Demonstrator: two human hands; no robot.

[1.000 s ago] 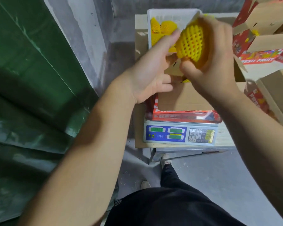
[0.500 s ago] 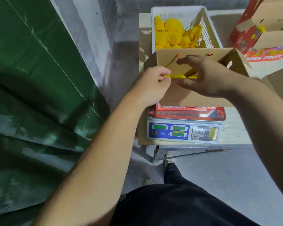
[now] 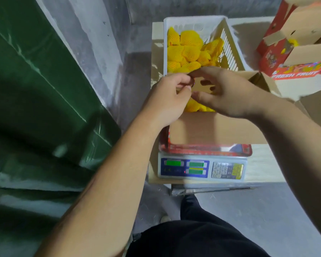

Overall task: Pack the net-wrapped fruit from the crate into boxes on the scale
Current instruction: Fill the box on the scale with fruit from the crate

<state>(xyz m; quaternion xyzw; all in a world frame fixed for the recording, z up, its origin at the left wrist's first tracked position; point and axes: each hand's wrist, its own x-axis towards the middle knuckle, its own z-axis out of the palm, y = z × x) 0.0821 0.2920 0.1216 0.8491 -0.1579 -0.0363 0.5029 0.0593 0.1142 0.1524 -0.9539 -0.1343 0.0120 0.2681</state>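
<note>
A dark green tarpaulin (image 3: pixel 35 89) fills the far left, beside a grey concrete wall (image 3: pixel 100 43). Moving right, the left hand (image 3: pixel 167 97) has its fingers curled, fingertips meeting the right hand's; whether it pinches anything cannot be told. Both hands are together over an open brown cardboard box (image 3: pixel 217 128) sitting on a white electronic scale with a blue display panel (image 3: pixel 202 167). Yellow net-wrapped fruit (image 3: pixel 196 107) lies inside the box under the hands. The right hand (image 3: pixel 222 93) hovers with fingers loosely spread. Behind them, a white slatted plastic crate (image 3: pixel 228 39) holds many more yellow net-wrapped fruits (image 3: pixel 189 51), so packing looks far from finished. At far right stand red printed fruit cartons (image 3: pixel 285 58).
</note>
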